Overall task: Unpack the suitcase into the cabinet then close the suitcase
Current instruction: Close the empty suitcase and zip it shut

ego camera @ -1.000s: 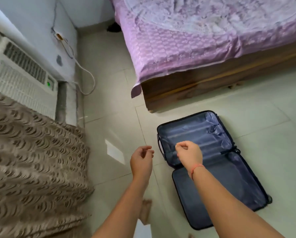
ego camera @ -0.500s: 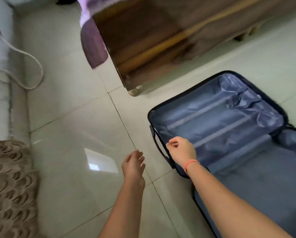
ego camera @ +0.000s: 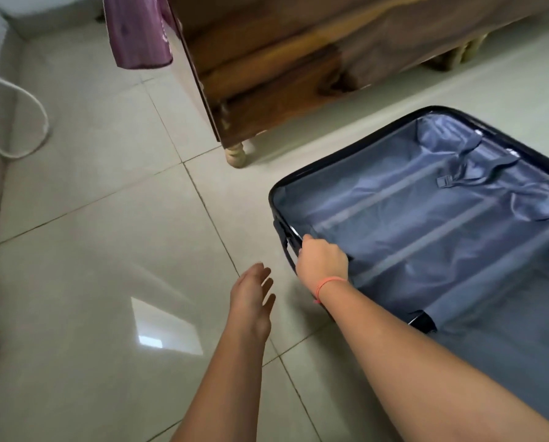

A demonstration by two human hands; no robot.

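Suitcase (ego camera: 426, 224): lies open on tiled floor (ego camera: 107, 250), blue lining showing, near bed leg (ego camera: 235, 153).
Bed (ego camera: 282, 74): wooden frame behind suitcase, purple sheet (ego camera: 139, 36) hangs at corner.
Right hand (ego camera: 322, 260): grip curled round suitcase's near-left rim.
Left hand (ego camera: 252, 295): grip spread, over floor, apart from suitcase.
Wristband (ego camera: 329, 282): orange, right wrist.

A: Suitcase (ego camera: 426, 224) lining: thin blue-grey cloth, faint sheen, creased. Rim: dark, hard, glossy, looks like plastic.
B: Agreed. Strap buckle (ego camera: 443, 181) inside: matt, material unclear.
A: Floor tiles (ego camera: 91, 234): pale, smooth, high gloss, mirror-like glare patch.
B: Bed frame (ego camera: 267, 59): brown wood, varnished, semi-gloss. Leg (ego camera: 235, 154): paler turned wood, duller.
A: Sheet corner (ego camera: 139, 36): purple cloth, matt, soft drape. Cable (ego camera: 45, 126) by wall: white, smooth sheath.
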